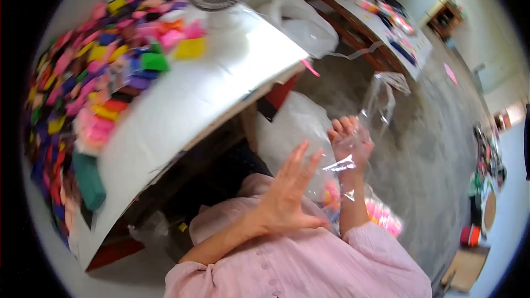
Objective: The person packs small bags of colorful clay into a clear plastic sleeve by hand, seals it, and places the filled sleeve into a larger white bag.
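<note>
One clear bag (380,105) in right hand (352,142); pink pieces (381,215) in packet (398,226).

Left hand (281,201) open — fingers (296,160) spread, thumb (313,222) out sideways; right hand (351,142) raised — fingers curled, forearm (352,201) bare.

You have a clear, glossy plastic bag (381,99) at your right hand (351,140), thin enough to see the fingers and the floor through it. Its upper part slants up and away past your curled fingers to a crumpled end, while the lower part lies across your palm and wrist in loose folds that catch bright glints; how your fingers grip it is hard to make out.
</note>
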The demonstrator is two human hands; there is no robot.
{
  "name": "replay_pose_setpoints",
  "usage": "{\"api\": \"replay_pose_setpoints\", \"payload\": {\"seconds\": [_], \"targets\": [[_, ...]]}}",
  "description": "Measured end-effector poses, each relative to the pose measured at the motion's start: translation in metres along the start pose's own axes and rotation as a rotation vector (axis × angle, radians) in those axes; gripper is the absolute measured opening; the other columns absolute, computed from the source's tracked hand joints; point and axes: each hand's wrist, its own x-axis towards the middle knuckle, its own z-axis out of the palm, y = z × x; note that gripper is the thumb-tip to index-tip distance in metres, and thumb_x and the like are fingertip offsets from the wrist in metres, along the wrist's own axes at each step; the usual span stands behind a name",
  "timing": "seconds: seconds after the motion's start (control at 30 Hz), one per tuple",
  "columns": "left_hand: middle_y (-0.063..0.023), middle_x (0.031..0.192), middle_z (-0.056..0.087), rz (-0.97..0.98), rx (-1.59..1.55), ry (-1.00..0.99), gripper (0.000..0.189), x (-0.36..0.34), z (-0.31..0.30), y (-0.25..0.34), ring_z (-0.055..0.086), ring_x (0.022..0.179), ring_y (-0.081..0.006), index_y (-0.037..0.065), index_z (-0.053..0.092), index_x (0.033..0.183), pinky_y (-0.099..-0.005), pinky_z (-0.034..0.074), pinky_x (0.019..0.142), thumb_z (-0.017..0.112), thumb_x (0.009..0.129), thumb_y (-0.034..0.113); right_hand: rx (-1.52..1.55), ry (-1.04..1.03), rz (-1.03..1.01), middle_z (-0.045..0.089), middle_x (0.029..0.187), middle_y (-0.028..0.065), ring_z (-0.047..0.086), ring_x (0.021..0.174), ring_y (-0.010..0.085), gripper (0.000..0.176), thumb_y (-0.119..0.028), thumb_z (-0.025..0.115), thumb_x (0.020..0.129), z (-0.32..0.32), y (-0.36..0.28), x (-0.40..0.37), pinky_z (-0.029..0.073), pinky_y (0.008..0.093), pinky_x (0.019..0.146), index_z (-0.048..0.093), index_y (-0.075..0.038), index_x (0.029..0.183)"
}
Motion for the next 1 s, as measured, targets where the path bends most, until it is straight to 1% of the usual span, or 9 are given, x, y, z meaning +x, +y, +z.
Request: {"api": "replay_pose_setpoints", "payload": {"seconds": [0.07,0.17,0.23,0.27,0.4,0.6,0.73,0.83,1.0], "targets": [[-0.0311,0.153,0.020,0.006,0.070,0.083,0.115,-0.009,-0.002,0.004,0.026,0.142,-0.0456,0.004,0.019,0.154,-0.0476,0.025,0.115,0.084,0.066,0.038,-0.020,0.036,0.003,0.042,0.074,0.0056,0.036,0.073,0.0196,0.017,-0.020,0.049,0.088,0.012,0.009,0.003,0.034,0.0335,0.066,0.047,-0.006,0.078],[-0.0260,0.141,0.045,-0.029,-0.005,0.284,0.070,-0.019,-0.010,0.006,0.047,0.130,-0.0405,0.001,0.043,0.141,-0.0425,0.039,0.107,0.072,0.079,0.019,-0.232,0.245,-0.068,0.042,0.075,0.0054,0.037,0.074,0.0188,0.017,-0.019,0.048,0.089,0.049,0.022,0.002,0.035,0.0327,0.066,0.045,-0.006,0.078],[-0.0198,0.121,0.064,0.004,-0.046,0.397,0.033,-0.019,-0.021,0.008,0.063,0.112,-0.0313,-0.004,0.060,0.122,-0.0349,0.050,0.094,0.056,0.090,0.003,-0.350,0.143,-0.058,0.042,0.076,0.0053,0.037,0.074,0.0177,0.017,-0.018,0.046,0.090,0.048,0.021,0.007,0.036,0.0306,0.066,0.044,-0.006,0.078],[-0.0191,0.120,0.064,-0.015,-0.068,0.426,0.030,-0.020,-0.025,0.008,0.064,0.109,-0.0291,-0.004,0.061,0.120,-0.0335,0.051,0.091,0.054,0.092,0.004,-0.408,0.091,-0.058,0.042,0.077,0.0053,0.038,0.074,0.0171,0.017,-0.017,0.046,0.091,0.055,0.025,0.011,0.037,0.0296,0.066,0.044,-0.006,0.078],[-0.0155,0.113,0.066,-0.184,-0.235,0.608,0.026,-0.031,-0.041,0.018,0.067,0.095,-0.0207,-0.004,0.062,0.112,-0.0284,0.053,0.080,0.046,0.102,0.012,-0.337,-0.074,0.048,0.047,0.082,0.0052,0.041,0.072,0.0142,0.016,-0.017,0.044,0.093,0.071,0.038,0.019,0.039,0.0246,0.063,0.048,-0.006,0.084],[-0.0121,0.099,0.069,-0.214,-0.209,0.935,0.032,-0.041,-0.068,0.028,0.069,0.079,-0.0170,-0.004,0.061,0.105,-0.0274,0.055,0.069,0.039,0.107,0.020,-0.552,-0.145,0.084,0.060,0.110,0.0123,0.057,0.084,0.0156,0.035,-0.031,0.047,0.101,0.076,0.066,0.037,0.047,0.0281,0.071,0.054,-0.002,0.120],[-0.0129,0.099,0.069,-0.203,0.069,1.051,0.028,-0.051,-0.083,0.030,0.069,0.076,-0.0161,-0.005,0.059,0.109,-0.0263,0.055,0.068,0.040,0.106,0.015,-0.785,-0.095,0.014,0.056,0.123,0.0160,0.060,0.098,0.0185,0.053,-0.031,0.051,0.098,0.118,0.094,0.030,0.047,0.0287,0.077,0.040,0.001,0.138],[-0.0139,0.100,0.069,-0.161,0.268,1.085,0.025,-0.058,-0.086,0.022,0.069,0.074,-0.0168,-0.007,0.058,0.112,-0.0266,0.056,0.068,0.041,0.104,0.009,-1.009,-0.172,-0.120,0.040,0.143,0.0248,0.059,0.115,0.0279,0.085,-0.035,0.068,0.090,0.135,0.115,0.016,0.047,0.0319,0.089,0.021,0.002,0.151],[-0.0147,0.099,0.069,-0.125,0.348,1.107,0.025,-0.064,-0.084,0.022,0.070,0.074,-0.0180,-0.006,0.058,0.111,-0.0280,0.057,0.067,0.040,0.105,0.010,-1.412,-0.186,-0.278,0.037,0.148,0.0280,0.059,0.113,0.0293,0.084,-0.020,0.067,0.089,0.158,0.141,0.007,0.047,0.0340,0.091,0.017,0.003,0.152]]}}
